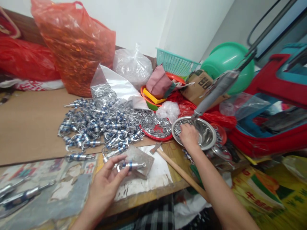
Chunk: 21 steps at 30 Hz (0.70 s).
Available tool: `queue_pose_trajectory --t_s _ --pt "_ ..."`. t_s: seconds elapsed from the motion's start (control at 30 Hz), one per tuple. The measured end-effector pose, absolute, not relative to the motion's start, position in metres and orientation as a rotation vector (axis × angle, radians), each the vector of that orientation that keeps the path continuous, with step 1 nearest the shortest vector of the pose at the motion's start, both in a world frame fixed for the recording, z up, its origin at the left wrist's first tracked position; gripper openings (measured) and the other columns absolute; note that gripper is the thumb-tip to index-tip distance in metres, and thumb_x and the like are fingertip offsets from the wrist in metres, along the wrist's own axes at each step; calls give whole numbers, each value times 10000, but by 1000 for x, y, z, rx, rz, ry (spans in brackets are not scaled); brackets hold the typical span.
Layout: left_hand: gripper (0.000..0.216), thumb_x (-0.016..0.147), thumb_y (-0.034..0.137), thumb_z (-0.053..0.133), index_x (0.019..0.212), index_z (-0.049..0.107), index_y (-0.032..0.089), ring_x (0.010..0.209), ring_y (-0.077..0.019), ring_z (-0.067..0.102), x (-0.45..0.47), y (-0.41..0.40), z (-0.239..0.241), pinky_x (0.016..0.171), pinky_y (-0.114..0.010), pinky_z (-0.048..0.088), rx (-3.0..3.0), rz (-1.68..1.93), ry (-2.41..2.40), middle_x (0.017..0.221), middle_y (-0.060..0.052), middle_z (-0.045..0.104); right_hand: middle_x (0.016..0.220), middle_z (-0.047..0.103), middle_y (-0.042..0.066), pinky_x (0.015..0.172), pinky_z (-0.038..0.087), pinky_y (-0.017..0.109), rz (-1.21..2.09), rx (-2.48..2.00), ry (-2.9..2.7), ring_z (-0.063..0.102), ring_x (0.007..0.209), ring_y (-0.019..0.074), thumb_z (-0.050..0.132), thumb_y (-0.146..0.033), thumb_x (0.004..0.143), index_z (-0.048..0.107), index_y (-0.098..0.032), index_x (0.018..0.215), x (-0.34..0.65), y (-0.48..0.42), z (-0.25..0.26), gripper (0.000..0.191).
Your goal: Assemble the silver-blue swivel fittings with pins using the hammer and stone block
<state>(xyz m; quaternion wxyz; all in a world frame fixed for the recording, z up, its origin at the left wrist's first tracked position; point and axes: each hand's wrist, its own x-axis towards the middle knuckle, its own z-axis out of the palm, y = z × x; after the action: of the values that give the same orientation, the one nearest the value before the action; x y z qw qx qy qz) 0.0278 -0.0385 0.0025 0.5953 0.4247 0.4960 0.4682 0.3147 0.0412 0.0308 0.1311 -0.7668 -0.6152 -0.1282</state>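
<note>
the left hand (105,185) pinches a silver, blue-banded metal swivel (131,165) over the grey stone block (141,161); the right hand (189,135) digs in the steel bowl (207,134), grip hidden. seemingly mid-assembly; a small part wants careful seating.

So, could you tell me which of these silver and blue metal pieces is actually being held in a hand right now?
The metal piece in the left hand, held over the grey block. The others lie in the pile on the table, untouched.

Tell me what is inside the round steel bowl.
The right hand reaches into the steel bowl, and small metal parts lie at its left side. What the fingers cover cannot be seen.
</note>
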Motion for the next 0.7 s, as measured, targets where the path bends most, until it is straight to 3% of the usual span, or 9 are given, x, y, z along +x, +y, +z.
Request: queue_pose_trajectory --t_s 0.13,0.3,0.37,0.5,0.6,0.7 --pt "335 596 363 693 857 599 177 678 -183 663 30 -35 5 652 -250 505 950 1039 1228 694 -22 719 1076 557 104 843 358 319 -296 -2119 -1950 482 998 231 447 -180 824 614 -175 1025 310 43 21 261" --pt "283 645 374 644 844 641 172 529 -149 598 32 -37 6 568 -245 473 1129 1071 1316 557 13 660 909 652 -2 763 400 202 -12 -1968 -2186 565 857 147 624 -266 722 654 -253 957 287 81 -2 238" --pt "255 651 363 637 829 661 182 506 -140 579 30 -38 5 562 -251 476 1167 1106 1310 617 2 667 889 665 4 744 404 203 33 -1974 -2161 578 838 147 611 -272 735 671 -237 912 281 93 -8 190" --pt "195 645 362 631 746 685 204 558 -135 597 29 -41 3 570 -264 507 1189 1183 1293 972 -51 639 905 661 45 737 401 247 16 -2023 -2033 578 856 180 500 -295 817 674 -218 893 273 99 -10 205" --pt "165 636 341 642 727 686 211 650 -168 622 31 -42 2 580 -256 516 1218 1191 1325 910 -47 641 939 642 60 758 389 260 -6 -2034 -1953 563 895 187 440 -284 850 671 -225 896 272 94 -7 243" --pt "154 648 321 642 754 665 211 607 -157 626 35 -43 0 605 -253 518 1216 1154 1287 786 -22 658 914 642 63 779 387 268 14 -2028 -1892 560 898 192 484 -284 825 681 -216 862 277 88 -6 212"
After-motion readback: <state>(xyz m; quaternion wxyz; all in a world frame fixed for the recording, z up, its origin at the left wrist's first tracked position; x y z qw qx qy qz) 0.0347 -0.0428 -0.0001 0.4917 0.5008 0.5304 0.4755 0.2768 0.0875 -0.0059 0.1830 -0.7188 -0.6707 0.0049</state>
